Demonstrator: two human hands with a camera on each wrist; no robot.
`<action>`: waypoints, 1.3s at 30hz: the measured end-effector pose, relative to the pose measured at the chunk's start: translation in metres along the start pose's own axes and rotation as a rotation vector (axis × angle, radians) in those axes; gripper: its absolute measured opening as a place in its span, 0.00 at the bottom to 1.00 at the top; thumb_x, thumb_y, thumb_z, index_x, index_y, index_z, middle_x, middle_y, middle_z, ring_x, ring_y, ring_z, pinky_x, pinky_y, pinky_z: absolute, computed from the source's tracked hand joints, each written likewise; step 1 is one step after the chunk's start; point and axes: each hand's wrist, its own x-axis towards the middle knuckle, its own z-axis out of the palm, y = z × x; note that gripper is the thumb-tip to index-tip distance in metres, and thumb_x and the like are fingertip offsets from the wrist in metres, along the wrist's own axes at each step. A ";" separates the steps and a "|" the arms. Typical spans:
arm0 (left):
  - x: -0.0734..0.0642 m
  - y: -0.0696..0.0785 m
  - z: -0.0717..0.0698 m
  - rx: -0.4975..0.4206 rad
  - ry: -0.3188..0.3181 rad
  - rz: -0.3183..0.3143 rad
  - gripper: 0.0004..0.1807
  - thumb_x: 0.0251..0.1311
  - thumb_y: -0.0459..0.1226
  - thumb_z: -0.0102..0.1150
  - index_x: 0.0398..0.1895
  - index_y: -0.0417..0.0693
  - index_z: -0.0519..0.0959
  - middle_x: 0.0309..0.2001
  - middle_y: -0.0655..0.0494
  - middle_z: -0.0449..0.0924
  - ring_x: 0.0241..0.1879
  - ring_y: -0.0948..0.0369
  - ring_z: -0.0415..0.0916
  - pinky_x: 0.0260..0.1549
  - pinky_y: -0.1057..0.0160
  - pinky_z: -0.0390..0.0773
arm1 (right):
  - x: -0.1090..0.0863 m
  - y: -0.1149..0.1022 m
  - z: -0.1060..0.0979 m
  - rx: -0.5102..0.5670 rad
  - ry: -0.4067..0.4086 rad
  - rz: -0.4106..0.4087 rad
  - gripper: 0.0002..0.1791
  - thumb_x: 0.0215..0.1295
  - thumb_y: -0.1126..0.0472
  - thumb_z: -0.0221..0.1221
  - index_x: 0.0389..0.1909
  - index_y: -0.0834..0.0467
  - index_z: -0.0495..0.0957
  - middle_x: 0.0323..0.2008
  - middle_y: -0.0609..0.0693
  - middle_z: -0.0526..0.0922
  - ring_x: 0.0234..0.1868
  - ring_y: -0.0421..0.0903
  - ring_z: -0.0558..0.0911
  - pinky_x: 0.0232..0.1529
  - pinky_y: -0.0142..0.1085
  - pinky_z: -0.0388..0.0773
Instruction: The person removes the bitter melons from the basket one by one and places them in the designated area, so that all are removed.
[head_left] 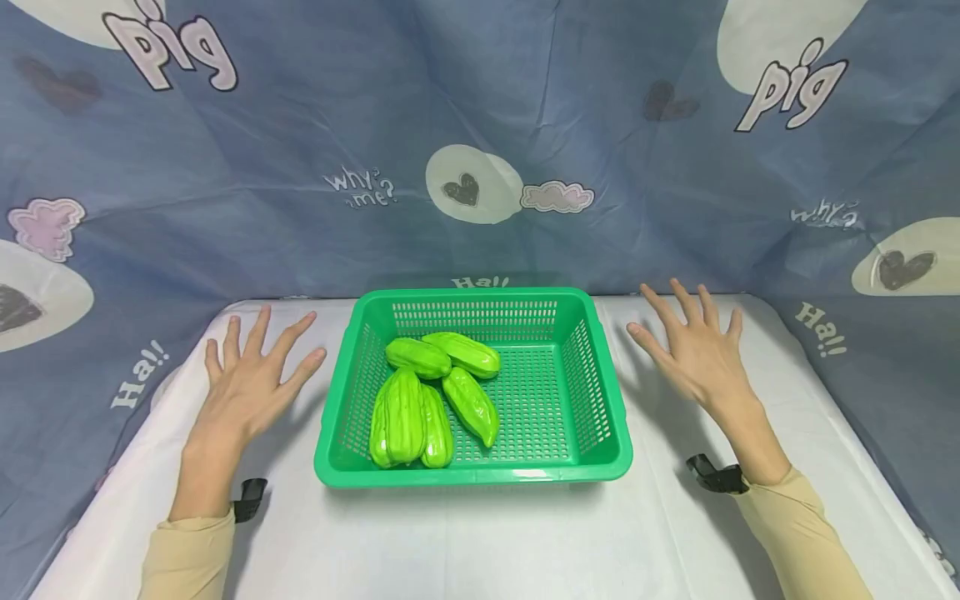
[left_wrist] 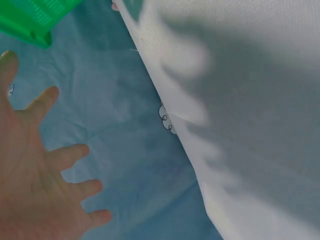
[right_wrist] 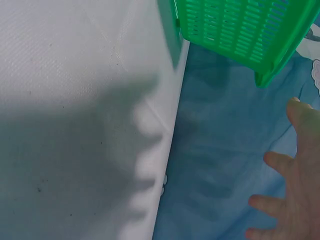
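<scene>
In the head view, a green plastic basket (head_left: 474, 477) with slotted walls stands on the white table. Several bright green, ridged vegetables, like chayotes or small gourds (head_left: 405, 412), lie grouped in its left and middle part. My left hand (head_left: 251, 379) hovers left of the basket, fingers spread, holding nothing. On the other side my right hand (head_left: 697, 354) is also raised with spread fingers and touches nothing. Both wrist views show the spread fingers apart from the basket, with a corner of the basket (right_wrist: 235, 35) visible above the right hand.
A white cloth (head_left: 525, 542) covers the table. Behind it and along both sides hangs a blue printed sheet (head_left: 300, 108). Each wrist wears a black strap mount (head_left: 716, 477). Hand shadows fall on the cloth.
</scene>
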 end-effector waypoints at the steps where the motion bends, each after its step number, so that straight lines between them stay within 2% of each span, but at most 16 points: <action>1: 0.000 0.000 0.000 0.000 0.001 0.000 0.39 0.79 0.69 0.40 0.87 0.69 0.56 0.88 0.31 0.38 0.82 0.18 0.28 0.71 0.13 0.29 | 0.000 -0.001 0.000 -0.001 0.000 -0.001 0.42 0.79 0.25 0.44 0.87 0.35 0.53 0.88 0.60 0.50 0.86 0.75 0.46 0.71 0.88 0.34; 12: -0.001 0.003 -0.001 -0.004 0.002 0.004 0.39 0.79 0.68 0.40 0.87 0.70 0.56 0.88 0.32 0.38 0.82 0.19 0.29 0.71 0.13 0.31 | 0.001 -0.007 -0.001 -0.003 0.013 -0.010 0.41 0.80 0.25 0.44 0.87 0.33 0.53 0.88 0.60 0.51 0.86 0.75 0.47 0.70 0.89 0.36; 16: 0.001 0.007 -0.003 -0.010 0.004 0.026 0.38 0.80 0.67 0.40 0.87 0.69 0.56 0.88 0.32 0.40 0.81 0.17 0.36 0.71 0.13 0.35 | 0.002 -0.017 -0.003 0.019 0.016 -0.032 0.40 0.80 0.26 0.44 0.87 0.32 0.53 0.88 0.59 0.52 0.86 0.74 0.48 0.70 0.88 0.38; 24: 0.005 0.017 -0.002 -0.083 -0.001 0.058 0.35 0.83 0.64 0.39 0.88 0.73 0.53 0.88 0.34 0.44 0.77 0.17 0.51 0.64 0.13 0.54 | 0.005 -0.049 0.000 0.065 0.012 -0.170 0.37 0.82 0.32 0.49 0.86 0.32 0.55 0.87 0.56 0.54 0.87 0.69 0.50 0.73 0.85 0.42; 26: 0.006 0.020 -0.002 -0.120 -0.008 0.060 0.34 0.84 0.63 0.38 0.88 0.73 0.53 0.88 0.34 0.45 0.77 0.18 0.52 0.63 0.12 0.56 | 0.004 -0.058 0.002 0.079 0.021 -0.203 0.36 0.82 0.33 0.51 0.86 0.32 0.56 0.87 0.55 0.54 0.87 0.69 0.51 0.74 0.83 0.46; 32: 0.011 0.030 0.002 -0.251 0.007 0.069 0.33 0.86 0.61 0.34 0.88 0.71 0.52 0.86 0.37 0.55 0.79 0.27 0.58 0.67 0.18 0.61 | 0.005 -0.083 0.006 0.093 0.068 -0.320 0.35 0.81 0.36 0.55 0.84 0.34 0.60 0.86 0.55 0.58 0.87 0.66 0.54 0.73 0.75 0.59; 35: 0.014 0.038 0.004 -0.315 0.011 0.075 0.33 0.86 0.61 0.35 0.88 0.70 0.52 0.85 0.38 0.58 0.75 0.30 0.67 0.65 0.22 0.68 | 0.007 -0.094 0.008 0.091 0.068 -0.378 0.35 0.81 0.37 0.56 0.84 0.36 0.62 0.85 0.56 0.60 0.87 0.65 0.55 0.74 0.74 0.60; 39: 0.017 0.048 0.007 -0.356 -0.007 0.096 0.34 0.86 0.60 0.37 0.89 0.65 0.53 0.83 0.35 0.59 0.67 0.31 0.77 0.59 0.26 0.78 | 0.009 -0.106 0.012 0.086 0.034 -0.436 0.35 0.81 0.37 0.57 0.84 0.38 0.63 0.84 0.57 0.60 0.87 0.65 0.54 0.75 0.74 0.58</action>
